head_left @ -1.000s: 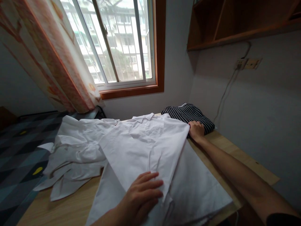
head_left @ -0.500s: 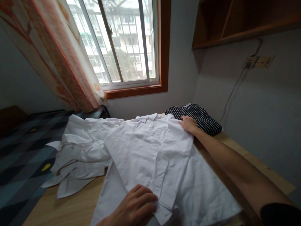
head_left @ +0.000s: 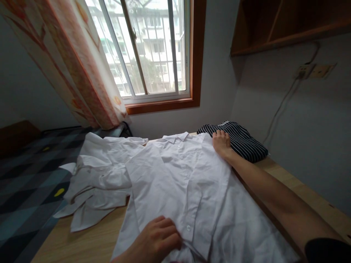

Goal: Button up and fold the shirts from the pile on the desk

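A white button-up shirt [head_left: 181,179] lies spread on the wooden table [head_left: 82,244], collar toward the window. My left hand [head_left: 156,239] rests on its near hem with fingers curled and pinching the fabric edge. My right hand [head_left: 221,143] lies on the shirt's far right shoulder, fingers bent and pressing the cloth, right beside a folded black-and-white striped garment [head_left: 241,140].
Crumpled white shirts [head_left: 95,179] are heaped on the table's left side. A window with a patterned curtain [head_left: 79,65] is behind. A wooden shelf [head_left: 287,25] and a wall socket with cable [head_left: 304,71] are on the right wall. A dark patterned bed cover [head_left: 24,182] lies left.
My right hand slid from the shirt's right edge by the striped garment up onto the shoulder. My left hand moved nearer along the hem and curled. The shirt's folded right side now lies flatter.
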Tool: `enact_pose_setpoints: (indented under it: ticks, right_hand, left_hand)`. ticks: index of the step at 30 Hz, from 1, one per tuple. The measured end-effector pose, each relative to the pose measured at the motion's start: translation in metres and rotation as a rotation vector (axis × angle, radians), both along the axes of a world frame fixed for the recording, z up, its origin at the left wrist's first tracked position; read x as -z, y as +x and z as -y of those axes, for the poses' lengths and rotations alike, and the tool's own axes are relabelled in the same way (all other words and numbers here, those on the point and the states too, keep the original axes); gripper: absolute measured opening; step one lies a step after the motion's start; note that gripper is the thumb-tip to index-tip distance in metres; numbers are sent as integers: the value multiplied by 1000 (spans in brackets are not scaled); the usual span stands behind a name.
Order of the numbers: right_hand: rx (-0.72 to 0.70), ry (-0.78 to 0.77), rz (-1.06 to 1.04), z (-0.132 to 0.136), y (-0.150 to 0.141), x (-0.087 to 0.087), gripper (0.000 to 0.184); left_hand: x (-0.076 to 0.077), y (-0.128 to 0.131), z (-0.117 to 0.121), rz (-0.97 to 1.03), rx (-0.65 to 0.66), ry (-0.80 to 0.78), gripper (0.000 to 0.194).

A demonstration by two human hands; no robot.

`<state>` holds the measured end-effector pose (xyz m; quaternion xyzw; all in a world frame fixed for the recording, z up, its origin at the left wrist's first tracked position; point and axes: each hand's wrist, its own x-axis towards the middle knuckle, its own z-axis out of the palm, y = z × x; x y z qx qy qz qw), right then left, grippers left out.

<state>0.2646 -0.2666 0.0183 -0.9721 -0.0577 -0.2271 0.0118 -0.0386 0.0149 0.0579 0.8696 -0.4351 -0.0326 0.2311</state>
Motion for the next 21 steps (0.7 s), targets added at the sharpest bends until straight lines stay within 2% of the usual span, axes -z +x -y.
enact_pose_setpoints:
  ticks: [2, 5, 8, 11, 13, 15, 18, 19, 21]
  right_hand:
    - [-156, -93, -21, -15, 5, 4, 44]
    - [-297, -185, -263, -24, 16, 24, 58]
    - [-230, -119, -369, -15, 28, 50, 75]
    - [-164, -57, -359, -4, 39, 62, 77]
    - [-175, -17, -360, -1, 43, 61, 73]
    - [-152, 95, -302, 2, 43, 54, 66]
    - [44, 349, -181, 13, 38, 42, 56]
    - [95, 413, -196, 18, 35, 38, 56]
    - [92, 476, -303, 27, 29, 33, 55]
  left_hand:
    - [3, 11, 10, 43, 20, 75, 41]
    - [23, 24, 17, 39, 86, 229, 65]
    - [51, 30, 13, 81, 119, 244, 67]
    - [70, 31, 7, 192, 140, 204, 64]
    - [74, 31, 5, 237, 142, 214, 62]
    - [74, 32, 5, 244, 139, 249, 60]
    - [73, 33, 6, 189, 141, 311, 63]
    - [73, 34, 7, 162, 148, 324, 65]
    - [70, 34, 7, 100, 170, 327, 68]
